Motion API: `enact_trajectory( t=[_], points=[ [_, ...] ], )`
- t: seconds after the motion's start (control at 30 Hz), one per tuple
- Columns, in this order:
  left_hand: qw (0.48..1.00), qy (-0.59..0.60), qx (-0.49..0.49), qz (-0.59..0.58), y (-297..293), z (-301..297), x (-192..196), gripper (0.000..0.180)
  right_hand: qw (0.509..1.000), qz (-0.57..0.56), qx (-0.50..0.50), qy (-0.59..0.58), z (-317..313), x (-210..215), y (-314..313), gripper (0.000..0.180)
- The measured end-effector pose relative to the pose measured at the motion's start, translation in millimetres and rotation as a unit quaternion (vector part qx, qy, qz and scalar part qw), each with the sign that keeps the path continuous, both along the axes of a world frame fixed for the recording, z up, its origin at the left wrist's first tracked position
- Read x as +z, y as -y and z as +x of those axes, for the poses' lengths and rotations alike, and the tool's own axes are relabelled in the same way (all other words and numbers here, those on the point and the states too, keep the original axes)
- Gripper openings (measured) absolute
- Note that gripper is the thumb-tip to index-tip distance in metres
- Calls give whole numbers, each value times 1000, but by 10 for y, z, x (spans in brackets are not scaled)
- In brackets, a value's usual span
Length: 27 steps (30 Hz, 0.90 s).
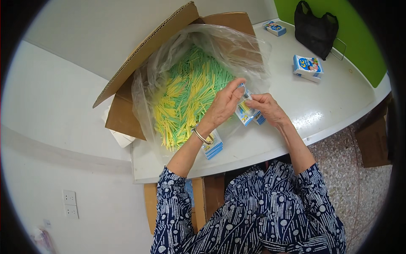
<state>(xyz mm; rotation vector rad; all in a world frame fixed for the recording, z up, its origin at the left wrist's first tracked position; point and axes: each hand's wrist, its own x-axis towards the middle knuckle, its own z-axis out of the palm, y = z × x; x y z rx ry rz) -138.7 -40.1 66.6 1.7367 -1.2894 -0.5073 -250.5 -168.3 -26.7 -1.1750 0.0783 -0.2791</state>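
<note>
While the left hand (223,103) grasps the packet (244,119), a light grip's probably best.
Right hand (271,110) pinches its edge, just right of the loose sticks (188,95); even pressure should avoid creases.

Held packet (243,116) (partly hidden)

On the white table (338,97), thin green-and-yellow sticks (190,91) lie in a clear plastic bag (203,32) inside an open brown cardboard box (141,57) at the left. To the right, a black handled bag (315,36) stands behind a blue-and-white rectangular packet (308,66).
</note>
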Motion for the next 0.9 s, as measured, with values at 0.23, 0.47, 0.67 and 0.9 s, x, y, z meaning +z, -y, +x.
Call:
enact_trajectory(
  t=[0.23,0.47,0.67,0.9],
  points=[
    [1000,15,-16,-14,39,81,0,37,999,44,12,7,-13,88,-16,27],
    [998,-20,3,-56,19,104,-42,33,998,25,57,-20,0,98,-36,24],
    [991,-127,-11,-52,5,86,-138,30,995,5,84,-56,48,-11,-104,24],
    [989,-139,36,39,-219,50,-307,39,999,34,23,-14,88,53,-57,27]
  ],
)
